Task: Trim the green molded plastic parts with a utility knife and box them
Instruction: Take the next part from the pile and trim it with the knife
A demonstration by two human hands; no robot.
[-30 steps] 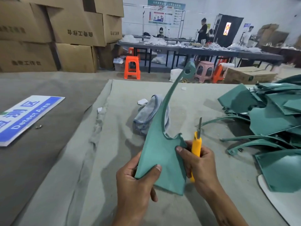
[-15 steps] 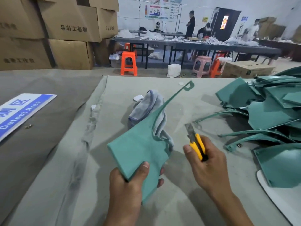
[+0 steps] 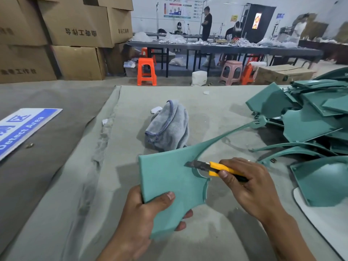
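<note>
The left hand [image 3: 140, 219] pinches the green part [image 3: 169, 178] just in front of the grey cloth [image 3: 169, 127]; the right hand [image 3: 250, 187] grips the knife [image 3: 211, 167], blade at its notch — trimming under way, the pile [image 3: 310, 125] right of the cloth still unboxed — no box in use visible

plastic part [image 3: 169, 178]: teal green | utility knife [image 3: 220, 168]: yellow, black | cloth [image 3: 169, 127]: grey | stool [image 3: 146, 71]: orange

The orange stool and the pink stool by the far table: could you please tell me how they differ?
The orange stool is bright orange and stands on the left, out in front of the long table; the pink stool is pale pink, stands further right and looks slightly lower. Both are plastic, upright and unoccupied.
</note>
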